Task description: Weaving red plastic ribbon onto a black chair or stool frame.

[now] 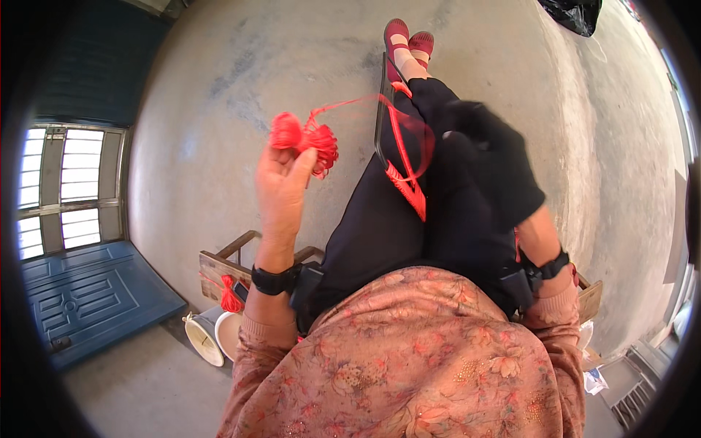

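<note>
My bare left hand [281, 179] is closed around a bundle of red cord [319, 148], held up to the left of my knees. From the bundle a loose strand loops across to a thin dark frame [379, 120] resting on my legs. Red cord is wound closely along the frame's near edge [409, 193], and a little more shows at its far end. To the right of the frame, over my thigh, is my right hand [493, 160] in a black glove. Motion and the dark trousers behind blur its fingers, so their grip is unclear.
I sit on a wooden bench [217, 269]. Another red cord bundle [231, 296] hangs at its left side, above a whitish bucket [204, 343]. A blue door [87, 296] stands at the left. A black plastic bag [573, 16] lies on the concrete floor at the far right.
</note>
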A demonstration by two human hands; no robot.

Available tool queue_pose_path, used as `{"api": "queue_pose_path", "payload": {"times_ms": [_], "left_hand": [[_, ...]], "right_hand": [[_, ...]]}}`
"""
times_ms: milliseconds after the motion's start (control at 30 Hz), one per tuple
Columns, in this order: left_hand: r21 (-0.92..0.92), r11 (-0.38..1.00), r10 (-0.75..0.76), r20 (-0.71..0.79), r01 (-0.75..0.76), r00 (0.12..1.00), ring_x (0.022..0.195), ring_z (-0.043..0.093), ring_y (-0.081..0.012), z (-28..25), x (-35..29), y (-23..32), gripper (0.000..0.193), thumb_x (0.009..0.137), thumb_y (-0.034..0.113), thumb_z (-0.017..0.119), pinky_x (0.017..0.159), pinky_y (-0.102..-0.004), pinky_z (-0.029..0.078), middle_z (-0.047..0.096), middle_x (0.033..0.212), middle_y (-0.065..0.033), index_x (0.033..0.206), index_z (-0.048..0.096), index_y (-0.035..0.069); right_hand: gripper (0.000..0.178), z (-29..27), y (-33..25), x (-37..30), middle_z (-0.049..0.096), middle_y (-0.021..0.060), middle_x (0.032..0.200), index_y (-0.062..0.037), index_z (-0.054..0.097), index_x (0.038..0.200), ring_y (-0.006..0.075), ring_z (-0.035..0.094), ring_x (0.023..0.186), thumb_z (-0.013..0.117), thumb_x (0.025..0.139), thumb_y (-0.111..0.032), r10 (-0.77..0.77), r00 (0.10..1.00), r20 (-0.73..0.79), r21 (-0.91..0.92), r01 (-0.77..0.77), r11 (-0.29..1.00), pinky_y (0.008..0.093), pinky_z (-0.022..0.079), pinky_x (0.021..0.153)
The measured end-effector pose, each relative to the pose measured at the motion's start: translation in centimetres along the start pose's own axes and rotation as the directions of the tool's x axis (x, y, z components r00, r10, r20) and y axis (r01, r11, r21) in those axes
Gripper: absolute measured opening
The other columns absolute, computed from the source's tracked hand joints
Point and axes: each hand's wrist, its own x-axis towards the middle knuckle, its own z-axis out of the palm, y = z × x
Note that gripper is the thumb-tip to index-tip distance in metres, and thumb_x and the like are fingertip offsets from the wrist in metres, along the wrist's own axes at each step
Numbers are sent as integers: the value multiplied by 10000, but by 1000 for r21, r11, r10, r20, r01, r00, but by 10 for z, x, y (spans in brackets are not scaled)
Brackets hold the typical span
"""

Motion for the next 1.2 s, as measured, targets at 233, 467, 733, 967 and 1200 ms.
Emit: {"api": "queue_pose_path", "payload": {"times_ms": [233, 467, 733, 967, 1200], "left_hand": [[531, 845, -103, 271, -59, 957, 859, 710, -253, 53, -7, -28, 319, 811, 37, 726, 758, -342, 576, 709, 998, -123, 1120, 645, 38], [136, 990, -80, 251, 47, 965, 1083, 647, -272, 29, -8, 7, 305, 884, 93, 699, 815, -360, 579, 618, 1248, -169, 1171, 623, 24], [-526, 462, -62, 784, 714, 617, 1225, 525, -261, 43, -42, 19, 502, 928, 478, 654, 782, -349, 567, 565, 1308, -176, 1187, 585, 54], [-587, 294, -272, 705, 754, 655, 784, 495, -159, 1, -67, -3, 404, 976, 400, 604, 587, -261, 439, 525, 910, -68, 1181, 553, 56], [-245, 617, -479, 637, 748, 604, 507, 326, -33, -28, -106, -5, 146, 1032, 162, 528, 422, -189, 254, 397, 636, 49, 989, 586, 35]], "right_hand": [[332, 56, 27, 0, 700, 113, 1038, -9, 650, 1173, 159, 658, 931, 694, 870, -140, 296, 849, 438, 120, -382, 916, 303, 515, 793], [425, 16, 44, -17, 666, 123, 1141, 19, 565, 1276, 198, 647, 1014, 676, 897, -137, 311, 931, 190, 443, -364, 819, 323, 508, 864], [503, -28, 29, -123, 614, 151, 1243, 38, 471, 1377, 269, 635, 1073, 641, 931, -121, 150, 981, -120, -6, -152, 988, 357, 504, 931], [249, -19, -1, -83, 578, 62, 971, -17, 552, 1167, 154, 575, 845, 578, 1006, -206, 358, 906, 224, 753, -394, 527, 289, 468, 746], [204, 24, 26, -50, 538, 0, 733, -43, 623, 1002, 101, 532, 646, 585, 1003, -243, 320, 708, 630, 690, -699, 189, 285, 477, 639]]}}
